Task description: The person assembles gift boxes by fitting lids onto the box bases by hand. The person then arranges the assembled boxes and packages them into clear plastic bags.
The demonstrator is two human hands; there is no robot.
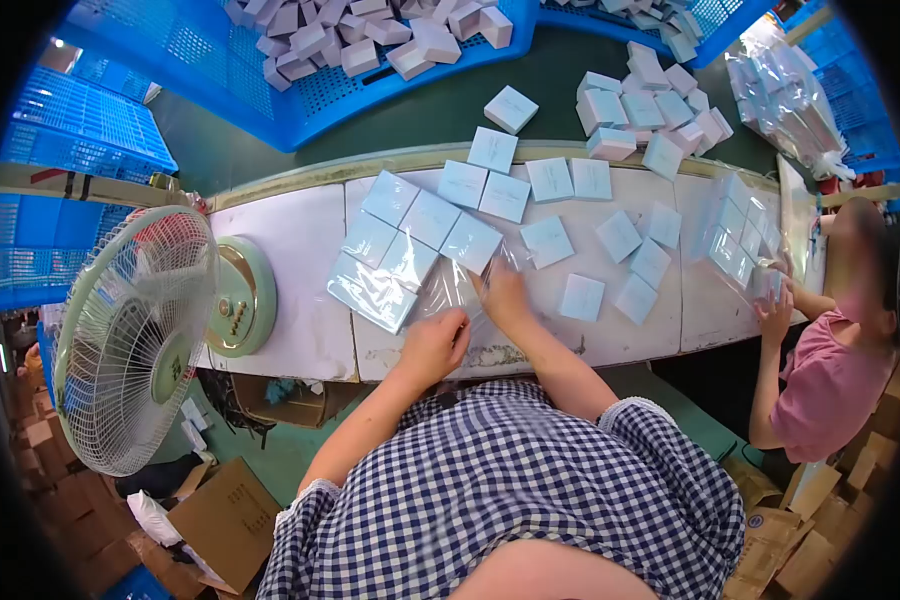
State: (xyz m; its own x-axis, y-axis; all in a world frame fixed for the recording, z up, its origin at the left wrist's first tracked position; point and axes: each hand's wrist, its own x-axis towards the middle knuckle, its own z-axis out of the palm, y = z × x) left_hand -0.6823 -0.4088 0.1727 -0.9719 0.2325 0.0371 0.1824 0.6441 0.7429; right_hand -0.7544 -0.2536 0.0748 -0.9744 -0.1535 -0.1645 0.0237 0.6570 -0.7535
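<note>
In front of me a clear plastic bag lies on the white tabletop with several small pale blue boxes packed flat in rows inside it. My left hand is closed on the bag's loose film near the table's front edge. Close to the lower right corner of the packed boxes, my right hand is closed on the other side of the film; its fingertips are partly hidden. Loose pale blue boxes lie just beyond and to the right of my right hand.
A green fan stands at the left. Blue crates full of boxes are at the back, beside a heap of boxes. At the right, a co-worker in a pink top handles another bag of boxes. Cardboard lies below.
</note>
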